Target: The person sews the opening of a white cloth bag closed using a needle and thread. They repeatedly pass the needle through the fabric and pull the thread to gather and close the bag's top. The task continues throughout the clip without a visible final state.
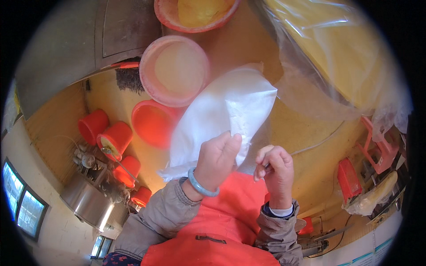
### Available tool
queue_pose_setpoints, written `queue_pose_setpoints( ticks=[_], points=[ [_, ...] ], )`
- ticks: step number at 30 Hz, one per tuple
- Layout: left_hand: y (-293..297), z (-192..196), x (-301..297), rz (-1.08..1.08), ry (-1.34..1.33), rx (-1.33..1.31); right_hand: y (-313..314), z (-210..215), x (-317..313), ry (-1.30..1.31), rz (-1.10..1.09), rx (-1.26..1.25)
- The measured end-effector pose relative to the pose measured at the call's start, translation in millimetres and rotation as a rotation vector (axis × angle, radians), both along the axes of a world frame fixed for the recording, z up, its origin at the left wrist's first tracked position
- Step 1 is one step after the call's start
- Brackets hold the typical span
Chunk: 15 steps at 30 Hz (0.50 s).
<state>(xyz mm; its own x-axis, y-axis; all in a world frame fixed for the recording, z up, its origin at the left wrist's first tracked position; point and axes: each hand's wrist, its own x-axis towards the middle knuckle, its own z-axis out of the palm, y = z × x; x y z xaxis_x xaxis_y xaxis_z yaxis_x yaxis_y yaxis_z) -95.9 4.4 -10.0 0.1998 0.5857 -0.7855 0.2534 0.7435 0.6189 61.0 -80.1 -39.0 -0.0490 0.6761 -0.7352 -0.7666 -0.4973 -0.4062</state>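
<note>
A large white woven sack (pixel 208 111) stands in front of me, leaning to the right at its top. My left hand (pixel 216 159), with a pale blue bangle at its wrist, is closed on the sack's near edge, thumb uppermost. To the right, apart from the sack, my right hand (pixel 277 168) is raised with its fingers curled together. Whatever its fingertips may pinch is too small to make out. Behind the sack is a pink tub (pixel 147 73) of pale powder, and a red bucket (pixel 151 124) stands at its left.
A red basin (pixel 166 20) with yellow contents is at the far side. Clear plastic sheeting (pixel 306 75) covers something yellow at the right. Several red buckets (pixel 119 133) and a metal machine (pixel 88 201) stand left. A pink stool (pixel 377 146) is at the right.
</note>
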Motion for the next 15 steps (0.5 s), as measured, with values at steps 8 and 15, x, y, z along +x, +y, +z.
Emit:
queue_pose_setpoints(
  ticks=[8, 15],
  points=[
    [1, 1, -2, -0.17, 0.032, 0.156, 34, 33, -6, -0.452, 0.307, -0.173],
    [11, 5, -7, -0.298, 0.005, 0.18, 42, 44, -17, -0.667, 0.372, -0.173]
  ],
)
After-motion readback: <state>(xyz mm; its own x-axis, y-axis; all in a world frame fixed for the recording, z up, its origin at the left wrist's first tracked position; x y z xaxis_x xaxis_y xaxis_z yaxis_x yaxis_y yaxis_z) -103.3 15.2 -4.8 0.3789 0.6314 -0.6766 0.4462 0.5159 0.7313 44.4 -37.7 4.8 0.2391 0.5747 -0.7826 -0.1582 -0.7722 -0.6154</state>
